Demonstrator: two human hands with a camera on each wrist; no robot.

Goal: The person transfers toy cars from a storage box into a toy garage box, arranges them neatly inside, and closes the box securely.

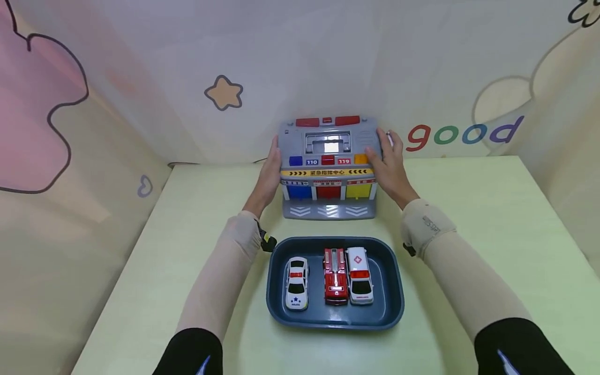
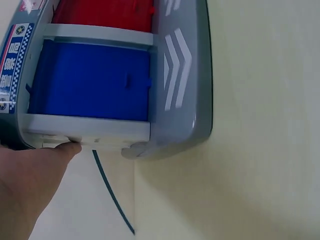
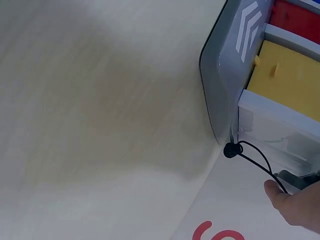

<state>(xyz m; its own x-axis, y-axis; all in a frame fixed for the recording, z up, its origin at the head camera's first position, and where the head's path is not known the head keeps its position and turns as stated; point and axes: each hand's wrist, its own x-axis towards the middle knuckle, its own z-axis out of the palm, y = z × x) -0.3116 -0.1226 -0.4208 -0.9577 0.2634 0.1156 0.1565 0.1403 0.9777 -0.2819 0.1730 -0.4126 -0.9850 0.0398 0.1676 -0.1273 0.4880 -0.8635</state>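
Observation:
A grey toy garage (image 1: 328, 140) stands at the back of the table, with blue, red and yellow doors on its front. My left hand (image 1: 269, 174) holds its left side, and in the left wrist view the thumb (image 2: 69, 149) lies against that side below the blue door (image 2: 95, 82). On the other side my right hand (image 1: 390, 165) grips the right edge, its thumb near the orange button (image 1: 361, 159). A black cord with a bead (image 3: 233, 150) hangs beside the right hand below the yellow door (image 3: 287, 82). The far fingertips are partly hidden.
A dark blue tray (image 1: 335, 325) lies nearer me between my forearms. In it are a white police car (image 1: 297, 284), a red fire truck (image 1: 335, 276) and a white ambulance (image 1: 360, 276). A printed curtain (image 1: 262, 52) hangs right behind the garage.

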